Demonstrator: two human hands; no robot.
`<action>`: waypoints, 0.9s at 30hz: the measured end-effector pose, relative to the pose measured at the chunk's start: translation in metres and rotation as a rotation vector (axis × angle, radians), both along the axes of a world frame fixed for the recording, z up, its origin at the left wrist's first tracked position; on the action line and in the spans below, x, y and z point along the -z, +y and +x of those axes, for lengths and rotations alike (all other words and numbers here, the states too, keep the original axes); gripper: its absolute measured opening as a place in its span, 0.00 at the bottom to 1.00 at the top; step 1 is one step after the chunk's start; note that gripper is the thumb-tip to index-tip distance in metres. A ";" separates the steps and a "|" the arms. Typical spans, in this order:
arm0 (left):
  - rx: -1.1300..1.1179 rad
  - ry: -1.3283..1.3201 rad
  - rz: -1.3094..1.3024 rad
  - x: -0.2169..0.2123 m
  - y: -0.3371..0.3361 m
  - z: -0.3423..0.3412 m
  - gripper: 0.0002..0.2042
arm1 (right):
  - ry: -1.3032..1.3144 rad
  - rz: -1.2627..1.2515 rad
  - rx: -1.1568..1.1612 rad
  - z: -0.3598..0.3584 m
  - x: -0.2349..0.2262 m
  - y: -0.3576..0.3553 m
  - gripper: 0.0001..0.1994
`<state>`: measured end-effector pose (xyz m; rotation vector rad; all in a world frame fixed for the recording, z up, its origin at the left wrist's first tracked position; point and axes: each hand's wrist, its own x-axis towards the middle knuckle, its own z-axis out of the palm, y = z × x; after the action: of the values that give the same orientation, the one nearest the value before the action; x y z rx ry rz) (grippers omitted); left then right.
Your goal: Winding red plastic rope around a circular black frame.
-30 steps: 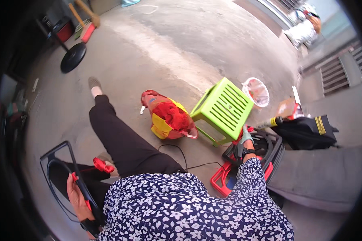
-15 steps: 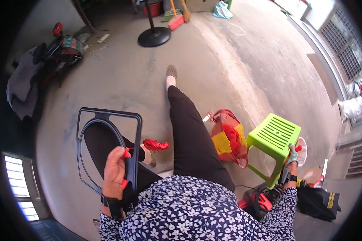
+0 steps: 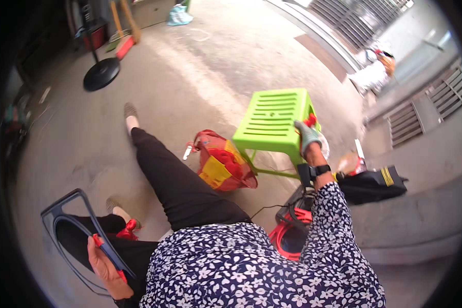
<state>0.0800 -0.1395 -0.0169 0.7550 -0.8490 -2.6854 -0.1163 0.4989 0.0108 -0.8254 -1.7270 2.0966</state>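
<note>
Outdoors on bare concrete floor [image 3: 200,77], left hand [image 3: 103,264] grips a dark frame [image 3: 61,205]; right hand [image 3: 307,136] clasps a green stool [image 3: 272,120].

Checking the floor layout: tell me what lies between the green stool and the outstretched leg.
In the head view, a red and yellow bag sits on the concrete between the green stool and the outstretched leg.

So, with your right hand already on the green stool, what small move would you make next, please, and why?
Probably draw the green stool a little closer. The right hand, in a grey-green glove, grips its near corner at arm's length, while the left hand holds the dark frame low beside the leg, so only the right is free to pull.
</note>
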 end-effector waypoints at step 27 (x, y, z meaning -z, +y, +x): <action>-0.229 -0.131 -0.221 -0.020 0.031 0.010 0.05 | -0.224 -0.640 -0.735 -0.198 0.066 -0.449 0.22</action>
<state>0.0898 -0.1087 0.0030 0.9211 -1.0041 -2.3181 -0.3143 0.0499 -0.0548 -0.6364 -1.6247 3.2681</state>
